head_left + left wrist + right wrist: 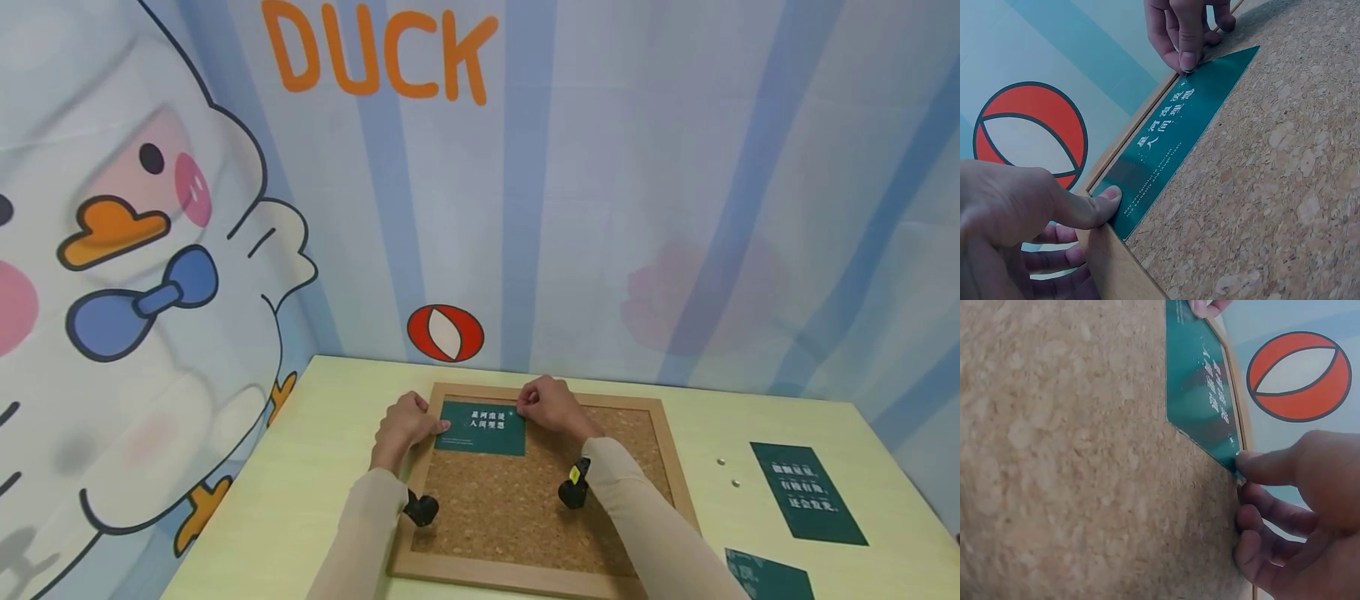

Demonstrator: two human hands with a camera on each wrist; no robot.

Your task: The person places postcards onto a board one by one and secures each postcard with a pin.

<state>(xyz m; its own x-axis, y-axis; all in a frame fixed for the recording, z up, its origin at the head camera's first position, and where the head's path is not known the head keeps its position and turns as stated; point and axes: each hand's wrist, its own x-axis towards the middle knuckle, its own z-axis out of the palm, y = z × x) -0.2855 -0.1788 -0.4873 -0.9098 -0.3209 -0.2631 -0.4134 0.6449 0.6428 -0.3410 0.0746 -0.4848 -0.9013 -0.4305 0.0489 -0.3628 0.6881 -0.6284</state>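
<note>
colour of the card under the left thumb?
Teal-green, printed in white; the card shows best in the left wrist view.

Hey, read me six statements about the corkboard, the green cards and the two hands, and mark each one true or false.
1. One green card lies on the corkboard's upper left part. True.
2. The left hand has its grip at that card's left end, the right hand at its upper right corner. True.
3. The left thumb is lifted clear of the card. False: it rests on it.
4. Two small studs lie right of the corkboard. True.
5. The other two green cards lie left of the corkboard. False: the other cards lie to its right.
6. The frame is black. False: the frame is light wood-coloured.
</note>
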